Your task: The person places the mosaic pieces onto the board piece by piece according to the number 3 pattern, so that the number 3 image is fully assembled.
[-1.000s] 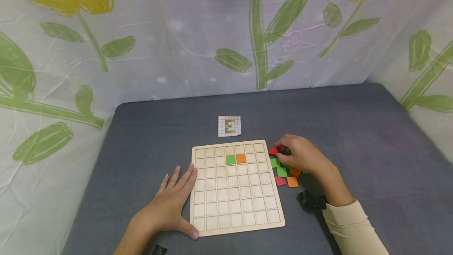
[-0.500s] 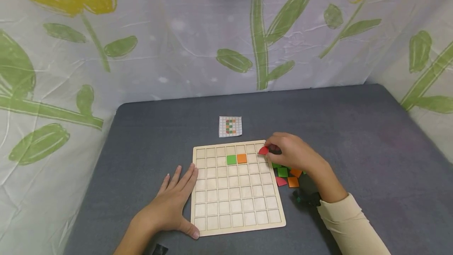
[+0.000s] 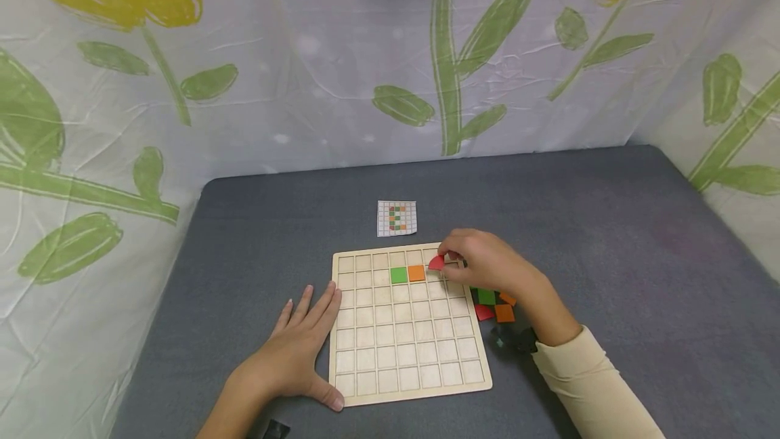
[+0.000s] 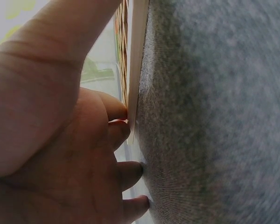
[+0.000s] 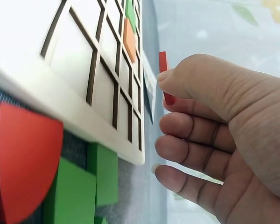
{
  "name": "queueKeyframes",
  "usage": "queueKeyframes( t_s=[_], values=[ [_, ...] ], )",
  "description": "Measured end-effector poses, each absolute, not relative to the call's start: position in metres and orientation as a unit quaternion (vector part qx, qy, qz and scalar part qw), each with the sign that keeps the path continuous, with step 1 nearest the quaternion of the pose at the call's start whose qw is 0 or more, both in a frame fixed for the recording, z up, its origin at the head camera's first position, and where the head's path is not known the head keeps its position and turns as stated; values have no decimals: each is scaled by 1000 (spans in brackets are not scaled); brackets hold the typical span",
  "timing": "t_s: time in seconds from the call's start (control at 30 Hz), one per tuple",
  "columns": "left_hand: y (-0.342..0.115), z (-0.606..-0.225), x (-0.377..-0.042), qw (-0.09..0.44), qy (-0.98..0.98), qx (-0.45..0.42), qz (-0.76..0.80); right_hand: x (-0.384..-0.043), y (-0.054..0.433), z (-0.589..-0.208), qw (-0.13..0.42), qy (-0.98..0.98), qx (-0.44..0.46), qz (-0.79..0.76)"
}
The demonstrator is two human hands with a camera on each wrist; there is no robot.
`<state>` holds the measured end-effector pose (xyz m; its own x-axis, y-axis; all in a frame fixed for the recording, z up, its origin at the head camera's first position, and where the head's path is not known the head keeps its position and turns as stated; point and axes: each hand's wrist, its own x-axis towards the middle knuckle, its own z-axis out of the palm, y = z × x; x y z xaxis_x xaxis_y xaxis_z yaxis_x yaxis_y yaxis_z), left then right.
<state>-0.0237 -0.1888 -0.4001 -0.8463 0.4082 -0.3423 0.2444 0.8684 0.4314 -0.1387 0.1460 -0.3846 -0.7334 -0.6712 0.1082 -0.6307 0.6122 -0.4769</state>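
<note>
Up over the wooden board, the right hand pinches a red tile.
Fingers spread, the left hand touches its edge, grasping nothing.

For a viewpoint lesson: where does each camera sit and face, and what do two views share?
Head: on the head, facing forward and down at the board; left hand and right hand show.
Left wrist: on that wrist, facing the board's edge; left hand shows.
Right wrist: on that wrist, facing the pinched red piece; right hand shows.
Head and right wrist share the board and red piece.
</note>
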Motion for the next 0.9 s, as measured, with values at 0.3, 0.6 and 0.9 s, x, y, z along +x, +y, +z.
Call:
queueKeyframes(
  t_s=[0.3, 0.6, 0.9],
  values=[
    [-188, -397, -23, 216, 941, 175, 193, -140, 130, -388, 40, 886, -389, -249],
    [-189, -398, -24, 219, 940, 175, 192, -139, 113, -386, 42, 881, -404, -244],
    [-190, -398, -25, 220, 940, 175, 193, -140, 99, -389, 39, 876, -422, -230]
  ],
)
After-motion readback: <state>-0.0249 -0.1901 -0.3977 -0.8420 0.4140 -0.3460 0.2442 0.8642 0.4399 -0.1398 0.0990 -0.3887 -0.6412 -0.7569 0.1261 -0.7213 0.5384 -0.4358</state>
